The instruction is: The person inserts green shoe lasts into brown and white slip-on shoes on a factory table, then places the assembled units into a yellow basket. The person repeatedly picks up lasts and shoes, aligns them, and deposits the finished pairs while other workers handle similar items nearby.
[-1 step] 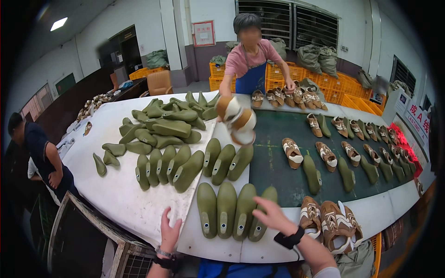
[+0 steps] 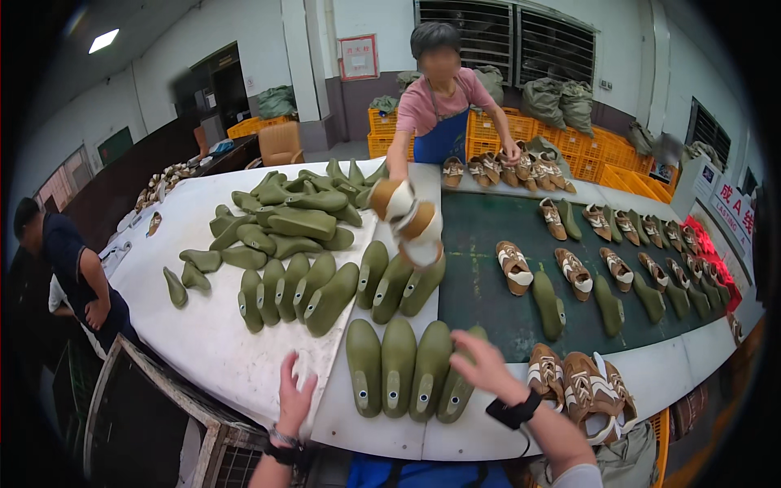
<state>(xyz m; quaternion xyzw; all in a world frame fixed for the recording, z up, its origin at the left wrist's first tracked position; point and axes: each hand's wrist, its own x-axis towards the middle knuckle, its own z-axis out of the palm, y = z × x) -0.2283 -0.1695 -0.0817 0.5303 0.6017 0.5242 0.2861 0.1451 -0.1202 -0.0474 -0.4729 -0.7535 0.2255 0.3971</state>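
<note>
My left hand (image 2: 296, 394) hovers over the white tabletop with its fingers apart, holding nothing. To its right, a row of several green shoe lasts (image 2: 397, 366) lies near the front edge. My right hand (image 2: 486, 368) is above the rightmost last (image 2: 455, 397) of that row, fingers spread and nothing held; whether it touches the last I cannot tell. Across the table, a co-worker in a blue apron reaches out with a bunch of brown-and-white shoes (image 2: 416, 224), blurred by motion, over a second row of lasts (image 2: 393, 286).
A heap of green lasts (image 2: 297, 220) covers the table's left part. On the right, a dark green conveyor belt (image 2: 488, 325) carries brown shoes and lasts. Brown shoes (image 2: 590, 394) stand at the front right edge. A wooden-framed rack (image 2: 154, 398) is at lower left; another person stands far left.
The co-worker's shoes have come a little nearer and to the left. Both my hands have risen slightly away from me; my right hand has shifted a bit to the right.
</note>
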